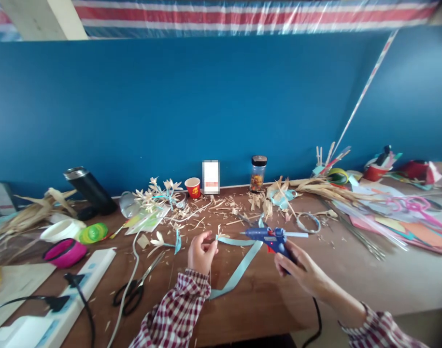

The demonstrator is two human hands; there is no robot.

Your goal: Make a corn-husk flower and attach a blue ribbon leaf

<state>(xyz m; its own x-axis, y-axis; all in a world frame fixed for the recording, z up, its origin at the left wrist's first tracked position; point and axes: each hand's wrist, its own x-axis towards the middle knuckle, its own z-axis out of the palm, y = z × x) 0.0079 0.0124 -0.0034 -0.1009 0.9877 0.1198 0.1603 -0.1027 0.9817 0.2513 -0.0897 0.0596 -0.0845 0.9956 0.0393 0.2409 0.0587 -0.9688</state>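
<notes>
My right hand (296, 266) is wrapped round the grip of a blue hot glue gun (266, 236), its nozzle pointing left and a clear glue stick (296, 234) jutting from the back. My left hand (202, 252) is closed in a pinch at the end of a light blue ribbon (238, 273). A small pale sprig (219, 231) stands up at those fingertips. From there the ribbon runs right, folds under the glue gun and comes back towards the left wrist. Left of my hand lies a pale flower (159, 240) with blue ribbon on its stem.
Black-handled scissors (134, 290) and a white power strip (79, 290) lie at left. Behind are finished-looking pale flowers (163, 191), a red paper cup (192, 187), a lidded jar (258, 174) and scattered scraps. Dried husks (322, 186) and coloured paper (405, 227) cover the right side.
</notes>
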